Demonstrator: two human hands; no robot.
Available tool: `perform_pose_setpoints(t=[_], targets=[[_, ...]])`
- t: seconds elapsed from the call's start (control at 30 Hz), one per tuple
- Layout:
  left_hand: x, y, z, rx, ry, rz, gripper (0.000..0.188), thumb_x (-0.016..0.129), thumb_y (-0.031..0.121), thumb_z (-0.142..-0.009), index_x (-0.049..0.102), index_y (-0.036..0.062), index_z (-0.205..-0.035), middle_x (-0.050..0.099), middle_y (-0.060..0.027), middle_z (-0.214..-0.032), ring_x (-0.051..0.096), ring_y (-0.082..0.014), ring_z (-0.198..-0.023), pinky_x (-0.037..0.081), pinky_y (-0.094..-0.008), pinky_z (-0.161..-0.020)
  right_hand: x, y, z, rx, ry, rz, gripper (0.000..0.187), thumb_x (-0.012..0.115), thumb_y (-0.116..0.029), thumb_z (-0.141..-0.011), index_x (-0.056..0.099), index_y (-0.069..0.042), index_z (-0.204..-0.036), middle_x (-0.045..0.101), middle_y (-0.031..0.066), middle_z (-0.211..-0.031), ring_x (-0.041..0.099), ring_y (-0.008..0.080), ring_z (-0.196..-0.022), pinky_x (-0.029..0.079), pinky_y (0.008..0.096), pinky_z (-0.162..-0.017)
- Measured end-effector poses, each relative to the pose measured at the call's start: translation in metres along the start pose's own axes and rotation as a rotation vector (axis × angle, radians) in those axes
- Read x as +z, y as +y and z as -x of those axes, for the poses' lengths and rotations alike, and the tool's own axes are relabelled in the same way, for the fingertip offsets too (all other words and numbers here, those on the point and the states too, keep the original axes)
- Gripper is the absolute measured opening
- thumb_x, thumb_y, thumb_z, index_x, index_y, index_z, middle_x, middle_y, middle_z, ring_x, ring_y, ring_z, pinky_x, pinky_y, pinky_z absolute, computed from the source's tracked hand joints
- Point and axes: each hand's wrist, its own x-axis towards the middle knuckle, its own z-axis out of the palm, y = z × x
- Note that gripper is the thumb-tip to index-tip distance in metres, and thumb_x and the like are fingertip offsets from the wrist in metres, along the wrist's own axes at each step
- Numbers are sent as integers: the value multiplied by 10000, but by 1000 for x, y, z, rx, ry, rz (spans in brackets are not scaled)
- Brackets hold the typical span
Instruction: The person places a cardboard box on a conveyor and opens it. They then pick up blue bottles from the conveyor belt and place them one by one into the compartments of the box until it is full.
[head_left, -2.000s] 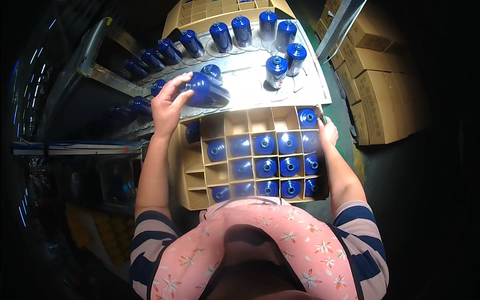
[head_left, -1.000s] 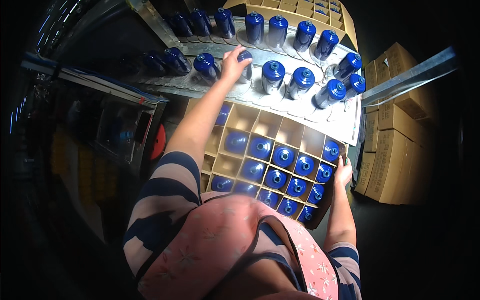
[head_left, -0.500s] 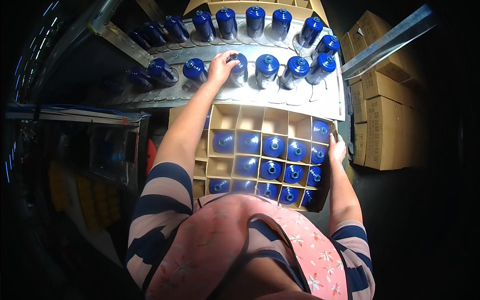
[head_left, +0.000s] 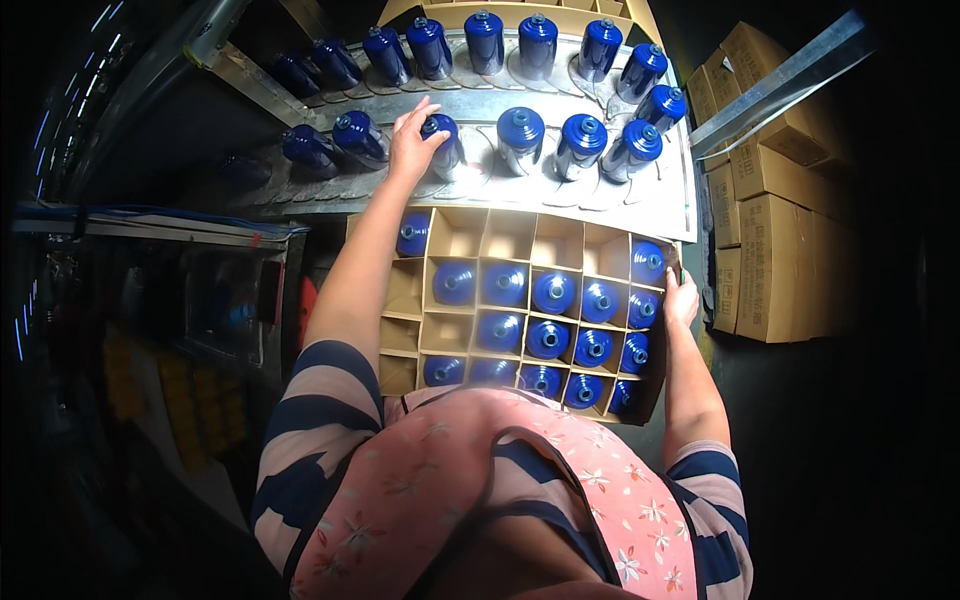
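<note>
My left hand [head_left: 411,146] reaches over the carton to a blue bottle [head_left: 447,160] standing in the near row of a conveyor. Its thumb and fingers close around the bottle's shoulder, near the narrow neck. The bottle is upright, dark blue at the top and paler toward the base. My right hand [head_left: 682,300] grips the right edge of an open cardboard carton [head_left: 660,352] with dividers. Several blue bottles [head_left: 553,292] sit neck-up in its cells, while other cells, mostly along the far row, hold nothing. My apron hides the carton's near edge.
Two rows of blue bottles stand on the metal conveyor [head_left: 360,108]. Stacked cardboard boxes [head_left: 780,265] rise at the right, behind a slanted metal bar [head_left: 775,85]. Another divided carton [head_left: 560,12] lies beyond the conveyor. A metal frame [head_left: 255,90] stands at the left.
Near-row bottles have shifted left and far-row bottles right. My left hand has moved left along with the bottle it touches. My right hand stays on the carton's edge.
</note>
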Motion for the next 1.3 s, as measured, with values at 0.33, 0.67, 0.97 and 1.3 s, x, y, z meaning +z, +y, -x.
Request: perform_pose_setpoints(t=[0.33,0.67,0.97,1.3], targets=[[50,27,-11,-129,-60,192,349,780,233,-726,704,166,-1060,709,-111,-954,680,-255,-856,514,-334,-768,-10,3,5,-34,110,43,365,587,-417,-916,660,-145,-1148,694,184,-1014,646,385,-964,489,466,-832],[-24,3,84,-163,254,100,312,733,111,-793,699,120,-1104,675,-128,-1066,659,-238,-966,514,-329,-861,-13,4,3,-74,115,39,441,581,-430,-915,632,-116,-1220,690,194,-1044,644,393,-982,492,466,-849],[-46,-26,272,-453,379,-191,640,789,211,-737,533,72,-1307,533,-168,-1353,472,-335,-1219,393,-397,-1036,-38,31,1,-4,90,95,537,586,-439,-910,586,-51,-1282,647,220,-1160,617,386,-1065,476,463,-903],[-18,24,348,-817,-134,-188,617,486,490,-946,397,93,-1410,498,-194,-1381,479,-392,-1256,390,-465,-1037,-19,91,-45,-110,75,35,484,564,-452,-930,620,-89,-1246,679,187,-1103,642,385,-999,498,474,-830]])
